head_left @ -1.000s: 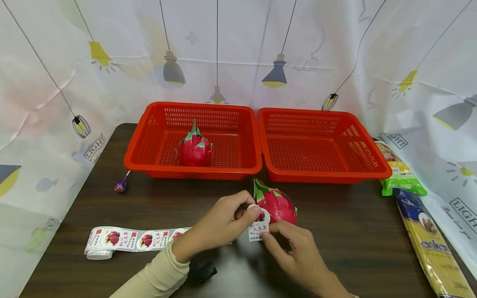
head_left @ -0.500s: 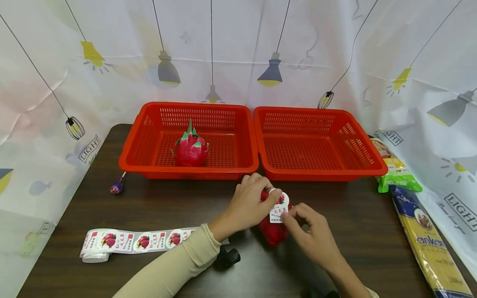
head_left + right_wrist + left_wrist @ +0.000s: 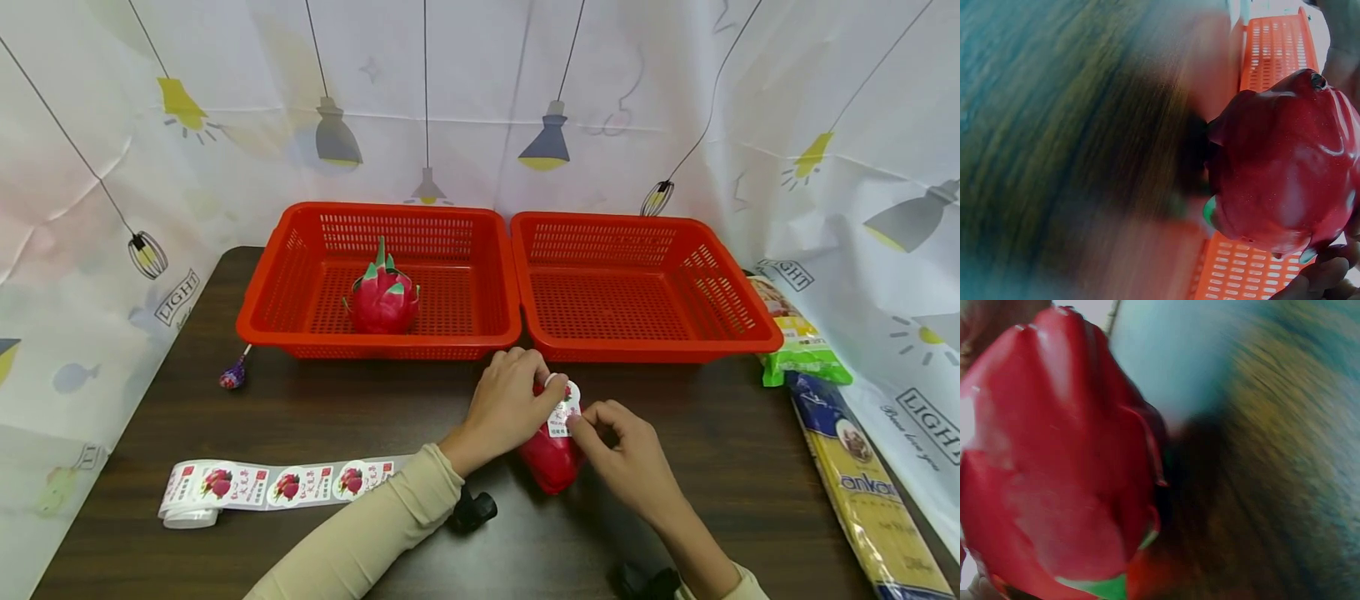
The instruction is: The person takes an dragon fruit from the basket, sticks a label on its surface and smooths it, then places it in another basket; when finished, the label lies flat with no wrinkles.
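A red dragon fruit (image 3: 551, 462) with green-tipped scales lies on the table in front of the baskets; it fills much of the left wrist view, where its red skin (image 3: 1066, 456) shows close up. Over its upper side lies a white label (image 3: 564, 412) with a printed fruit picture and red lettering. My left hand (image 3: 506, 404) pinches the label's rounded top edge, its fingers reaching over the fruit's far end. At the label's lower right corner, my right hand (image 3: 622, 450) pinches with thumb and curled fingers. A second dragon fruit (image 3: 384, 300) sits in the left basket.
Two red plastic baskets, a left one (image 3: 375, 342) and a right one (image 3: 652, 346), stand side by side at the back. A label roll (image 3: 247, 487) lies partly unrolled at left. A lollipop (image 3: 233, 375), a green bag (image 3: 806, 358) and a yellow packet (image 3: 862, 492) lie around.
Both hands have carried the label right and up from in front of the dragon fruit onto it. The fruit has turned, its red end now toward me. The label now lies closer against its skin.
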Tool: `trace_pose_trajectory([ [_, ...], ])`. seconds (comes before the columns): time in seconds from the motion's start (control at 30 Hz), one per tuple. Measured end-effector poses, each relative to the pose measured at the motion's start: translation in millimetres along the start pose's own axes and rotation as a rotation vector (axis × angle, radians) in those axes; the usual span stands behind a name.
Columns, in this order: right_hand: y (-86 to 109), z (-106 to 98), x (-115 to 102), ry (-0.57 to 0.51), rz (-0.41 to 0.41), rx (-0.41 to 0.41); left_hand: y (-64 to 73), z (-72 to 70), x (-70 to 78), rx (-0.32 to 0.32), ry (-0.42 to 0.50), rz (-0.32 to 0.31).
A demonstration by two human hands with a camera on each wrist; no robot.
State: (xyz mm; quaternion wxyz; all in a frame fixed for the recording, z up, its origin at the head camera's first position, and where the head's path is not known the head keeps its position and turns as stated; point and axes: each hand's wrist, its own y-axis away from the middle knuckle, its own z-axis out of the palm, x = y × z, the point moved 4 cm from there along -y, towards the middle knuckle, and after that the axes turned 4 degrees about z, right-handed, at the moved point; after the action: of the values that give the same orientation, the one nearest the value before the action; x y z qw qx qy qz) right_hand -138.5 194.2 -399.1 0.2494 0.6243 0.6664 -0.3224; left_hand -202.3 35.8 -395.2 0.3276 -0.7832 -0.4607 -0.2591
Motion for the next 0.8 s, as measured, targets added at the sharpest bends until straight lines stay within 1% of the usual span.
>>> trace_pose_trajectory([
  [0.13,-0.4,1,-1,0.002,0.001,0.001,-0.3,2.5,-4.3,-0.005,0.02,-0.009],
  [0.33,-0.8,1,-2,0.016,-0.025,0.016,-0.6,5.0,-9.7,0.0,0.05,-0.03],
  [0.43,-1.2,2,-2,0.031,-0.037,0.019,-0.4,7.3,-14.2,-0.002,0.095,-0.053],
  [0.57,-1.6,2,0,0.013,-0.009,0.007,-0.4,8.7,-17.9,-0.006,0.156,-0.074],
  [0.7,-1.3,2,1,-0.017,0.023,-0.007,0.3,8.9,-20.8,0.0,0.224,-0.076],
  [0.8,-1.0,2,1,-0.022,0.025,-0.012,1.1,9.0,-22.9,0.01,0.262,-0.074],
])
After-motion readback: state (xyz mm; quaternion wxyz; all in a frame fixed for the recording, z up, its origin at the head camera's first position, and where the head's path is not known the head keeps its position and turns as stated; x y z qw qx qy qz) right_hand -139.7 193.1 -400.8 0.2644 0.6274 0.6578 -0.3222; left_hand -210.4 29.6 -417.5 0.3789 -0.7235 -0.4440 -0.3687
